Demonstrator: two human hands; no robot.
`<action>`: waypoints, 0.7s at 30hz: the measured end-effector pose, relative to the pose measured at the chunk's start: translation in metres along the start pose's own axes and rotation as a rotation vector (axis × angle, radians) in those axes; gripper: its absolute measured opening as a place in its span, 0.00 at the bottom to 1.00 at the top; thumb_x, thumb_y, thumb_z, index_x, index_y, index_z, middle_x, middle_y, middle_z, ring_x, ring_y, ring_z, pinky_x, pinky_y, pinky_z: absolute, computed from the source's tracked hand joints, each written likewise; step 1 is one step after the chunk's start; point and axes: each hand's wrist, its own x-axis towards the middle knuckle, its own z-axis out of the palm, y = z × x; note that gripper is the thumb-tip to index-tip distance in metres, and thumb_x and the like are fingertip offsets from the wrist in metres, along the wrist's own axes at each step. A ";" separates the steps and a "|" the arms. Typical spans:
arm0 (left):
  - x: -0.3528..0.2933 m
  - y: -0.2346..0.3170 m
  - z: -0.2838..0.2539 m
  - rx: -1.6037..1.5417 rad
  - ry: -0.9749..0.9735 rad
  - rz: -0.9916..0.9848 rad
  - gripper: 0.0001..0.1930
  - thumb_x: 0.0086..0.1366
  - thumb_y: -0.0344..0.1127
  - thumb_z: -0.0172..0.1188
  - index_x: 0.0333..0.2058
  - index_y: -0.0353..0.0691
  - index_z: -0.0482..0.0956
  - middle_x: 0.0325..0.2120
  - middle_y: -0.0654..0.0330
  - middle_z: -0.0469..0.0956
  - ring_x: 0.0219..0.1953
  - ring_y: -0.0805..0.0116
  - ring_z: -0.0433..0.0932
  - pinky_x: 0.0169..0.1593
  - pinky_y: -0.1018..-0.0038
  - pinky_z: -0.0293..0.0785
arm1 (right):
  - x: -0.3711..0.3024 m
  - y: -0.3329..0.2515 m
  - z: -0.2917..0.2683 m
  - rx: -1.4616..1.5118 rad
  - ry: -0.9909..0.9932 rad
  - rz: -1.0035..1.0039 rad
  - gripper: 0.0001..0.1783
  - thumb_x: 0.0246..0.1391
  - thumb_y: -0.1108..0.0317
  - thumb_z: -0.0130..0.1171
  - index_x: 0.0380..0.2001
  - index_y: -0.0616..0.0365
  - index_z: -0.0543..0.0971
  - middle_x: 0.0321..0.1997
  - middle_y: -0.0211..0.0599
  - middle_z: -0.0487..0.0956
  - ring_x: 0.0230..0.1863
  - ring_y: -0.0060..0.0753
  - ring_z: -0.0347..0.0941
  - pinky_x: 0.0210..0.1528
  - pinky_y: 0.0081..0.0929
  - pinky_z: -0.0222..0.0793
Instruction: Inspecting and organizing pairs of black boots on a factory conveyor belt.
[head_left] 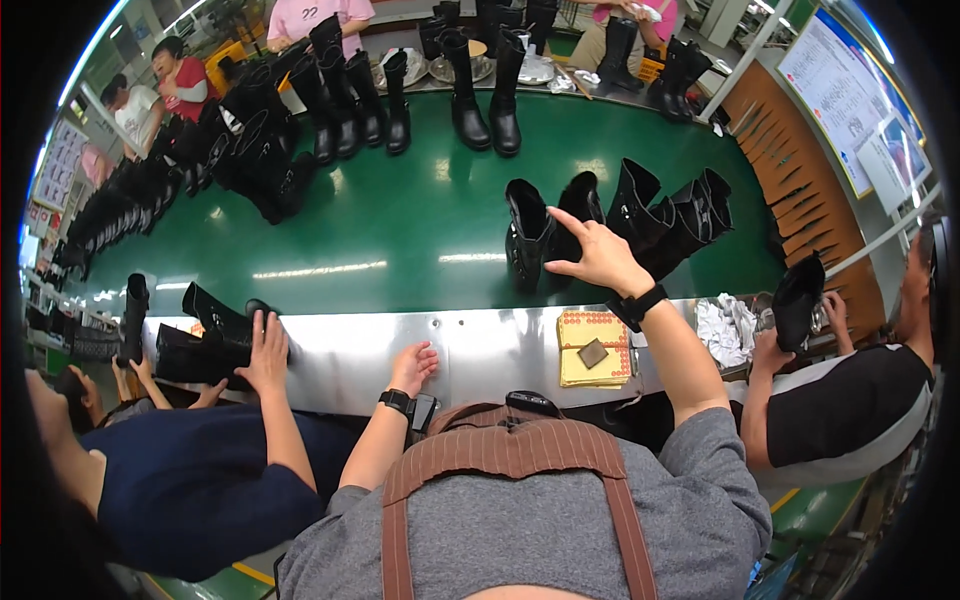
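My right hand (598,258) reaches over the green table, thumb and forefinger spread apart beside a short black boot (527,240) that stands upright. The fingertip is close to the boot's top edge; whether it touches, I cannot tell. Just behind that hand is a second black boot (581,198), partly covered by it. Further right stand a taller black boot (640,205) and a buckled black boot (695,215), both leaning. My left hand (412,368) hovers by the metal table edge, palm up, fingers loosely curled and holding nothing.
Yellow sticker sheets (580,350) with a small brown block (593,353) on top lie on the metal strip (490,345). Crumpled white paper (724,330) sits to the right. Co-workers handle boots on both sides. Many black boots (465,100) line the far side and left.
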 end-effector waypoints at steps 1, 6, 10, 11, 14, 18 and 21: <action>-0.008 0.000 0.003 0.013 -0.016 0.020 0.15 0.68 0.42 0.53 0.46 0.38 0.74 0.34 0.57 0.77 0.34 0.65 0.77 0.40 0.71 0.75 | 0.003 -0.008 0.006 -0.004 0.015 -0.066 0.48 0.44 0.39 0.67 0.68 0.31 0.60 0.38 0.47 0.76 0.43 0.50 0.75 0.48 0.44 0.72; -0.053 0.000 0.003 0.042 -0.018 0.105 0.15 0.69 0.42 0.53 0.46 0.38 0.75 0.33 0.59 0.78 0.34 0.69 0.77 0.39 0.74 0.74 | 0.042 -0.012 0.026 -0.032 -0.107 0.059 0.35 0.42 0.40 0.69 0.51 0.45 0.77 0.38 0.46 0.83 0.43 0.50 0.80 0.46 0.42 0.75; -0.084 0.002 -0.003 0.070 -0.003 0.153 0.14 0.71 0.42 0.51 0.47 0.39 0.74 0.35 0.60 0.79 0.35 0.70 0.78 0.41 0.73 0.74 | 0.066 -0.011 0.024 -0.032 0.046 0.129 0.24 0.46 0.53 0.68 0.46 0.52 0.82 0.41 0.49 0.83 0.45 0.50 0.80 0.50 0.42 0.75; -0.090 0.003 -0.001 0.119 0.005 0.171 0.14 0.70 0.40 0.52 0.48 0.39 0.74 0.36 0.60 0.79 0.36 0.71 0.78 0.42 0.73 0.74 | 0.068 -0.016 0.018 -0.028 0.070 0.108 0.22 0.47 0.55 0.68 0.45 0.53 0.83 0.39 0.50 0.83 0.44 0.52 0.80 0.49 0.42 0.75; -0.103 0.012 0.017 0.283 -0.036 0.310 0.18 0.67 0.36 0.58 0.53 0.40 0.72 0.41 0.59 0.78 0.40 0.71 0.77 0.45 0.73 0.74 | 0.047 -0.041 -0.006 0.014 0.193 0.009 0.20 0.49 0.58 0.66 0.44 0.55 0.82 0.35 0.51 0.83 0.40 0.53 0.80 0.45 0.44 0.75; -0.112 0.022 0.073 0.699 -0.073 0.694 0.45 0.52 0.34 0.73 0.66 0.40 0.57 0.59 0.52 0.66 0.58 0.61 0.69 0.57 0.67 0.69 | -0.029 -0.088 -0.026 0.049 0.251 -0.149 0.14 0.49 0.57 0.66 0.30 0.56 0.77 0.27 0.47 0.81 0.31 0.55 0.79 0.33 0.46 0.74; -0.108 0.014 0.116 0.965 -0.115 1.123 0.66 0.39 0.41 0.80 0.70 0.39 0.40 0.67 0.45 0.49 0.69 0.46 0.49 0.71 0.59 0.47 | -0.088 -0.122 -0.011 0.093 0.227 -0.209 0.15 0.49 0.55 0.66 0.30 0.53 0.75 0.27 0.42 0.77 0.31 0.50 0.78 0.32 0.42 0.73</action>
